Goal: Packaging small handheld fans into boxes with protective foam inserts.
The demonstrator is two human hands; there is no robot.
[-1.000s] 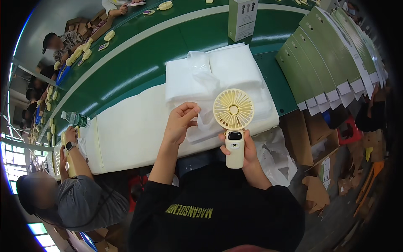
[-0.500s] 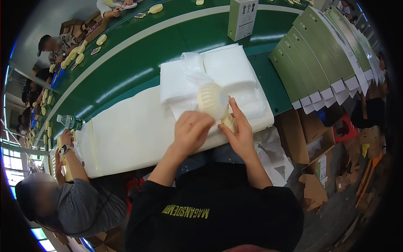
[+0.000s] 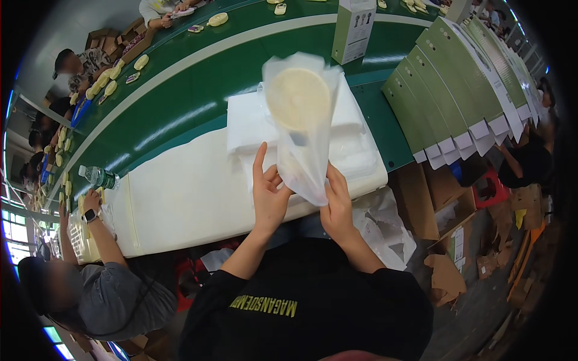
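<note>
A pale yellow hand-held fan (image 3: pixel 297 99) sits inside a clear plastic bag (image 3: pixel 304 129), held upright above the white foam pad (image 3: pixel 180 192). My left hand (image 3: pixel 268 192) grips the bag's lower left side with the fingers spread upward. My right hand (image 3: pixel 337 201) pinches the bag's bottom corner. The fan's round head shows through the plastic near the top; its handle is blurred by the bag. Behind the bag lies a stack of more clear bags (image 3: pixel 253 123) on the pad.
A green conveyor belt (image 3: pixel 180 90) runs across, carrying yellow fans (image 3: pixel 218 18) far off. A green and white carton (image 3: pixel 352 27) stands on it. Flat green boxes (image 3: pixel 445 90) are stacked at right. Another person (image 3: pixel 90 289) sits at left by a water bottle (image 3: pixel 99 177). Cardboard boxes (image 3: pixel 439 210) stand lower right.
The bare fan held by its handle a second ago went down to the pad, and is now raised upright inside a plastic bag, both hands gripping the bag's lower end.
</note>
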